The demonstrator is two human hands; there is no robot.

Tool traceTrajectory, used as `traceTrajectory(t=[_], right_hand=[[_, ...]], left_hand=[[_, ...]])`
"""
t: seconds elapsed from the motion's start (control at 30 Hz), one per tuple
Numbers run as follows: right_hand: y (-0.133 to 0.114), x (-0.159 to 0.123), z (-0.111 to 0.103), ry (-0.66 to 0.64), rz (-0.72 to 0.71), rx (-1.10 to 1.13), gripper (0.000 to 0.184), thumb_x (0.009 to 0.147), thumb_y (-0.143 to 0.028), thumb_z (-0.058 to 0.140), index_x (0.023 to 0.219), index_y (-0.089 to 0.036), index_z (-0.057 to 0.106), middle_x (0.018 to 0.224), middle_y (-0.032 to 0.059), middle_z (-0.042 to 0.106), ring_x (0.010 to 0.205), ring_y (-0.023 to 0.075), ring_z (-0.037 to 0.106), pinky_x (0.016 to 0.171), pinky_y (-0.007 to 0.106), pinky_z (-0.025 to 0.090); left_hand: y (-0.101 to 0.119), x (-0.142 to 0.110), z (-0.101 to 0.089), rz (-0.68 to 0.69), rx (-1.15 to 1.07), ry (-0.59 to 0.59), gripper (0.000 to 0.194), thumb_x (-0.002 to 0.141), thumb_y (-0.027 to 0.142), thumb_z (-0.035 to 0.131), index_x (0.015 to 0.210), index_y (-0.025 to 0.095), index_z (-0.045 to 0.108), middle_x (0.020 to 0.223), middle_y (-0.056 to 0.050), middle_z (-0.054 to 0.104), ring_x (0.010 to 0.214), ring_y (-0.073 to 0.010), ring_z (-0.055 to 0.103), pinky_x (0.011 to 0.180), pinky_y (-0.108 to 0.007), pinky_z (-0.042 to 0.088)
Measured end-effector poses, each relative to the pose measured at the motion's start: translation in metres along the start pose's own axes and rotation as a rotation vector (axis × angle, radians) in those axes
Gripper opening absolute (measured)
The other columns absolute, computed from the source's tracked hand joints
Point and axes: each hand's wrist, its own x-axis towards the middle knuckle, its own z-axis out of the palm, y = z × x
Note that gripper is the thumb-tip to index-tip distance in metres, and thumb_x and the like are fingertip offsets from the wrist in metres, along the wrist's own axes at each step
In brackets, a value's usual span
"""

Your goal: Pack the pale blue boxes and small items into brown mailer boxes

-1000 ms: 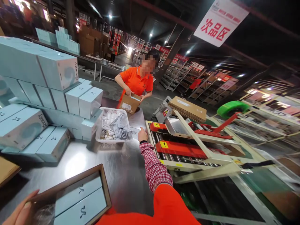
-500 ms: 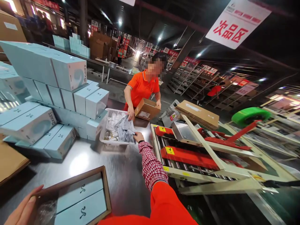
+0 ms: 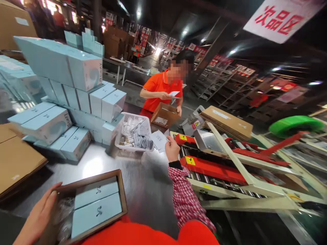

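Observation:
My left hand (image 3: pixel 38 217) rests flat against the left side of an open brown carton (image 3: pixel 89 204) that holds two pale blue boxes side by side, with clear plastic at its left end. My right hand (image 3: pixel 172 148) is lifted over the steel table (image 3: pixel 143 180), fingers pinched on a small white packet (image 3: pixel 158 140) beside the white mesh basket (image 3: pixel 133 134) of sachets and small bottles.
Stacked pale blue boxes (image 3: pixel 68 92) fill the table's left. Flat cardboard (image 3: pixel 17 163) lies at the far left. A red and cream taping machine (image 3: pixel 222 163) stands on the right. Across the table a person in an orange shirt (image 3: pixel 163 90) holds a slip over a brown box (image 3: pixel 165 115).
My right hand has come back from the basket with a white packet, lifting toward me. The person opposite took a hand out of the basket and raised a slip. My view has shifted.

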Motion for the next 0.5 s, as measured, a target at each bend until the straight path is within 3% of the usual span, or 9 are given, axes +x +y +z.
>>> traceTrajectory(t=[0.07,0.13,0.2,0.27,0.3,0.37,0.43,0.5], right_hand=[[-0.022,-0.039,-0.007,-0.133,-0.110,0.181,0.041,0.089,-0.021,0.041,0.123,-0.014,0.063,0.106,0.0095,0.071,0.095,0.0216,0.065,0.085,0.034,0.053],[-0.050,-0.087,-0.002,-0.391,-0.248,0.398,0.035,0.089,-0.026,0.046,0.115,-0.018,0.069,0.099,0.0062,0.072,0.088,0.0199,0.067,0.079,0.032,0.054],[-0.078,-0.135,0.012,-0.701,-0.395,0.509,0.032,0.090,-0.026,0.047,0.111,-0.020,0.070,0.100,0.0045,0.073,0.088,0.0184,0.067,0.082,0.031,0.055],[-0.098,-0.169,0.025,-0.934,-0.583,0.495,0.035,0.091,-0.027,0.049,0.120,-0.019,0.066,0.113,0.0067,0.071,0.100,0.0199,0.066,0.091,0.034,0.054],[-0.102,-0.177,0.029,-0.984,-0.674,0.462,0.040,0.091,-0.029,0.051,0.127,-0.018,0.062,0.123,0.0093,0.067,0.111,0.0219,0.063,0.098,0.037,0.050],[-0.100,-0.175,0.034,-0.944,-0.764,0.409,0.053,0.090,-0.037,0.057,0.139,-0.016,0.051,0.143,0.0142,0.052,0.133,0.0263,0.047,0.114,0.045,0.036],[-0.087,-0.155,0.038,-0.918,-0.668,0.457,0.069,0.087,-0.045,0.062,0.145,-0.016,0.043,0.155,0.0165,0.035,0.145,0.0286,0.029,0.122,0.049,0.019],[-0.070,-0.132,0.051,-1.039,-0.510,0.563,0.086,0.077,-0.055,0.069,0.147,-0.014,0.039,0.157,0.0190,0.030,0.147,0.0310,0.024,0.121,0.051,0.019]], left_hand=[[0.017,-0.002,-0.008,-0.082,-0.092,-0.061,0.055,0.091,0.047,0.030,0.124,0.013,0.058,0.131,-0.011,0.064,0.126,-0.0281,0.055,0.113,-0.047,0.034],[0.026,-0.006,-0.011,-0.106,-0.171,-0.091,0.058,0.091,0.046,0.031,0.129,0.008,0.054,0.137,-0.015,0.059,0.132,-0.0294,0.049,0.117,-0.047,0.027],[0.030,-0.010,-0.012,-0.101,-0.222,-0.097,0.062,0.091,0.050,0.031,0.130,0.007,0.053,0.138,-0.017,0.057,0.133,-0.0303,0.047,0.118,-0.047,0.025],[0.031,-0.015,-0.013,-0.083,-0.253,-0.109,0.067,0.091,0.056,0.031,0.132,0.007,0.052,0.142,-0.017,0.054,0.135,-0.0297,0.045,0.119,-0.046,0.024],[0.032,-0.017,-0.016,-0.082,-0.264,-0.109,0.070,0.091,0.058,0.031,0.134,0.008,0.050,0.145,-0.017,0.051,0.137,-0.0289,0.043,0.119,-0.046,0.022],[0.030,-0.023,-0.024,-0.102,-0.286,-0.089,0.073,0.090,0.062,0.034,0.140,0.010,0.045,0.150,-0.015,0.044,0.141,-0.0271,0.038,0.120,-0.045,0.021],[0.022,-0.033,-0.036,-0.152,-0.290,-0.049,0.075,0.087,0.065,0.041,0.143,0.015,0.043,0.149,-0.013,0.046,0.139,-0.0282,0.041,0.117,-0.047,0.028],[0.006,-0.048,-0.046,-0.191,-0.288,-0.060,0.074,0.079,0.067,0.053,0.137,0.020,0.050,0.137,-0.011,0.058,0.129,-0.0309,0.052,0.108,-0.046,0.043]])
